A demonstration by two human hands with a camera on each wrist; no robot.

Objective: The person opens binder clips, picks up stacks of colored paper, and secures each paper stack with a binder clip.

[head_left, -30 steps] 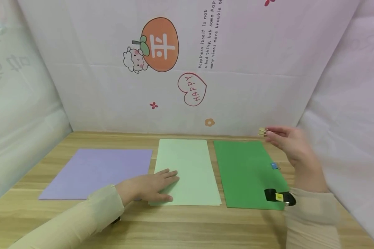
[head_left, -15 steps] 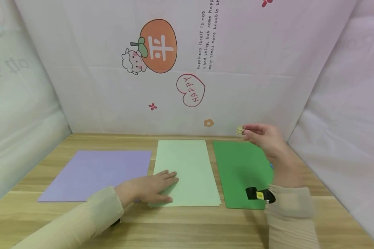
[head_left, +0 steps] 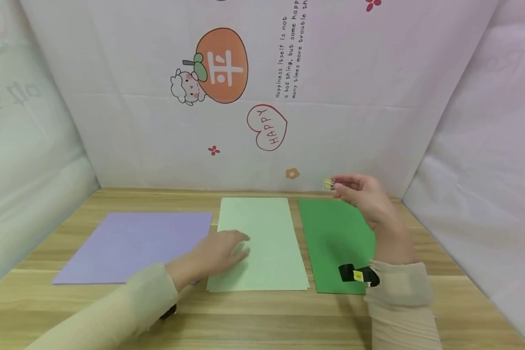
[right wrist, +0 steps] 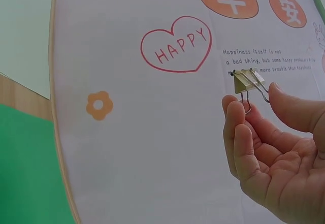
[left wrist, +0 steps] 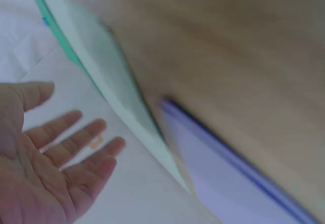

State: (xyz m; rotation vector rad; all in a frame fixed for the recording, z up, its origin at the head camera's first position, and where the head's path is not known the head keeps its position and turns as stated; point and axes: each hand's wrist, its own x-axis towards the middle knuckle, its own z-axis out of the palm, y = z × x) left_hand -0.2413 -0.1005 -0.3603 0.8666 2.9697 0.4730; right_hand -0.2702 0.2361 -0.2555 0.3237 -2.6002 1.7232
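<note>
My right hand (head_left: 365,197) is raised above the far part of the dark green paper (head_left: 334,243). It pinches a yellow binder clip (right wrist: 246,82) by its wire handles, thumb on one and fingers on the other. The same clip (head_left: 328,184) shows in front of the white backdrop in the head view. Over the left side of the pale green sheets (head_left: 262,218), my left hand (head_left: 218,253) holds nothing, its fingers loosely bent and spread. In the left wrist view its palm (left wrist: 30,183) faces the camera. A blue clip (left wrist: 45,21) sits on the green paper's edge, hidden in the head view.
Purple paper (head_left: 135,248) lies left of the pale green stack on the wooden table (head_left: 245,323). White printed cloth (head_left: 350,121) walls off the back and both sides. A black strap (head_left: 358,275) is on the right wrist.
My right hand has moved left with the yellow binder clip, away from the right edge of the green paper. My left hand has lifted from lying flat on the pale green sheets, its fingers now bent.
</note>
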